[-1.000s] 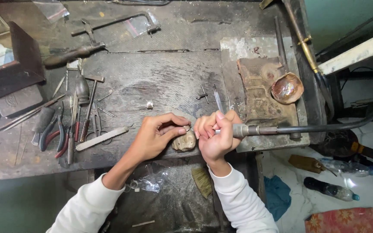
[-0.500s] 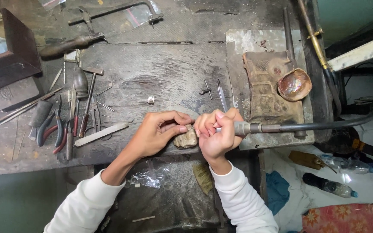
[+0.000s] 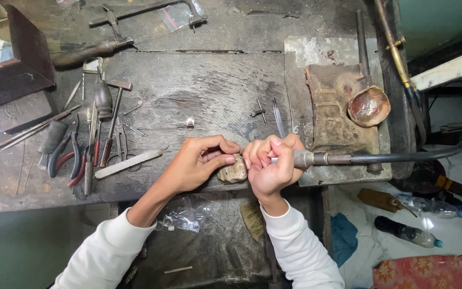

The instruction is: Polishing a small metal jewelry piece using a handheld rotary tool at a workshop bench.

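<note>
Seen from the head camera, a person in white sleeves is working at the front edge of a scarred worktop (image 3: 199, 80): the left hand (image 3: 201, 163) is pinching its fingertips together against a pale, lumpy block (image 3: 232, 172) at the worktop's lip, while the right hand (image 3: 269, 163) is closing in a fist around the metal end of a torch (image 3: 308, 159), its hose (image 3: 402, 157) trailing off to the right. With the fingers crowding the block, a slip of the torch tip is likely to be catching skin, and whatever small piece is being worked could be dropping off the edge into the clutter below. The hose, if tugged, could be jerking the torch aside. What the left fingertips are pinching is too small to make out, and the torch tip itself is hiding behind the right hand; no flame is showing. Pliers (image 3: 70, 158) and a file (image 3: 128, 164) are lying well to the left, a dish (image 3: 369, 106) to the right.
</note>
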